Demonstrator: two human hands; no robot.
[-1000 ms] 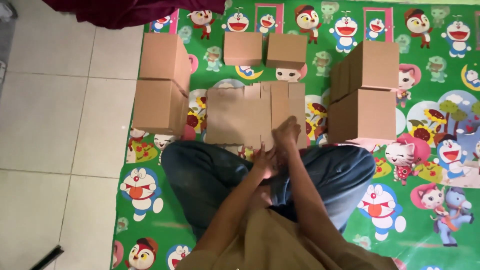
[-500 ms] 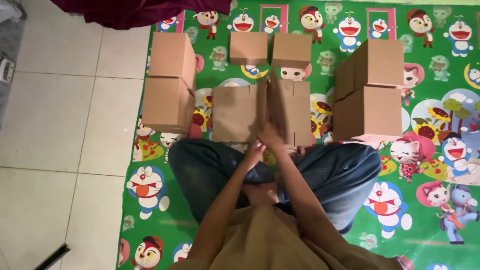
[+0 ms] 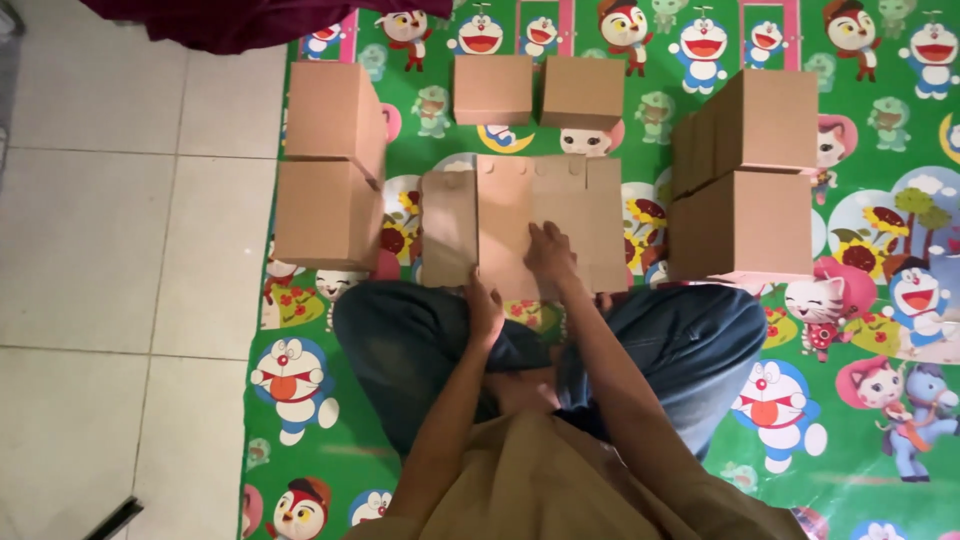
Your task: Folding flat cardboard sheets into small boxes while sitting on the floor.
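A flat, unfolded brown cardboard box blank [image 3: 505,215] lies on the green cartoon play mat [image 3: 860,400] in front of my crossed legs. My right hand [image 3: 550,252] presses flat on its lower middle panel. The left panel of the blank stands raised. My left hand [image 3: 484,305] holds the blank's near edge just below that panel.
Assembled cardboard boxes ring the blank: two at the left [image 3: 330,185], two small ones at the back [image 3: 538,92], a larger group at the right [image 3: 748,175]. White floor tiles [image 3: 110,250] lie left of the mat. A dark red cloth [image 3: 250,15] lies at the top.
The folded-up blank has been laid open and flatter on the mat. My right hand moved onto its middle panel; my left hand dropped to its near edge.
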